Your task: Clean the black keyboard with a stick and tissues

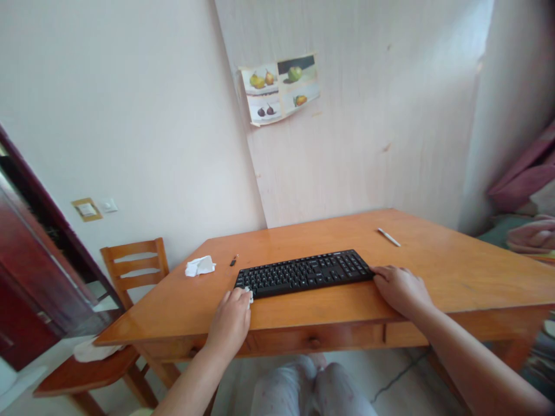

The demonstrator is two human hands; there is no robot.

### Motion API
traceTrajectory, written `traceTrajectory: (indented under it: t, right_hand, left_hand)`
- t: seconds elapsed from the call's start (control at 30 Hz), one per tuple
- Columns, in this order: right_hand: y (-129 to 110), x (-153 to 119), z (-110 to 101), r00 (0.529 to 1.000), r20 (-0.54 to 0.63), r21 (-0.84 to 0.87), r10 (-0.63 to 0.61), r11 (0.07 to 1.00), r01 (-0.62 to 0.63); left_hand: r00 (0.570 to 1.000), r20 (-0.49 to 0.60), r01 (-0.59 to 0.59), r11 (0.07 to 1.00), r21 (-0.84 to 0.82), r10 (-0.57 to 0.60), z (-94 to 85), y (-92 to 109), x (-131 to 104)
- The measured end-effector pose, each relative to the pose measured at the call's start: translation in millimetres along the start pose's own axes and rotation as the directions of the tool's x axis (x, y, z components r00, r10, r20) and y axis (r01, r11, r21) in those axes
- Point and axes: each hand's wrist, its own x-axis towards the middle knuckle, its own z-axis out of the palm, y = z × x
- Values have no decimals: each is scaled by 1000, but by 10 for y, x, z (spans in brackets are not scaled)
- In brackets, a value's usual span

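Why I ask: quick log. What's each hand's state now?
Left hand: holding white tissue by the keyboard.
Right hand: at keyboard's right end; grip unclear.

The keyboard [306, 274] is of plastic, rather matt. The table [329, 303] looks like smooth wood with a glossy varnish. At the left, the crumpled tissue [200, 266] seems soft paper; the chair [130, 251] is of polished wood.

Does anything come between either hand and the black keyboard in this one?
Yes, on one side: a bit of white, tissue-like material shows between the left hand and the near left corner of the black keyboard. Nothing visible stands between the right hand and the keyboard; that hand is at its right end.
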Motion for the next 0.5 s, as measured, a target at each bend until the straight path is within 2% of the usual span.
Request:
traceTrajectory:
  t: [0.5]
  right_hand:
    - [-98, -31, -72, 999, 10, 42, 37, 998, -37]
  left_hand:
    - [983, 10, -181, 980, -80, 182, 180, 680, 313]
